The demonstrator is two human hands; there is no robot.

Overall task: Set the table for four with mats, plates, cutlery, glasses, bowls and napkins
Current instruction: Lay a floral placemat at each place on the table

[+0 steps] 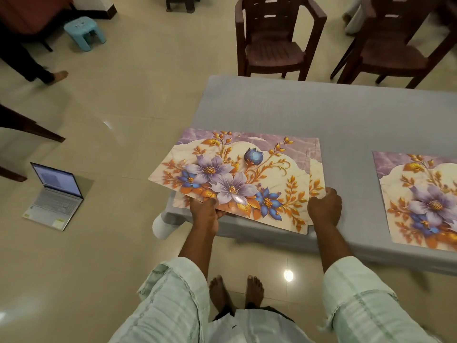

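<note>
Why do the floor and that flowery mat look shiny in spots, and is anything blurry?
Head view: ceiling lights glare off the tiled floor and off the top mat near the left hand; the wide lens bends the table edges; the frame's corners look soft, the sleeves smeared.

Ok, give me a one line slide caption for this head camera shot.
Both hands, left and right, hold floral mats at the table corner, another mat already laid.
</note>
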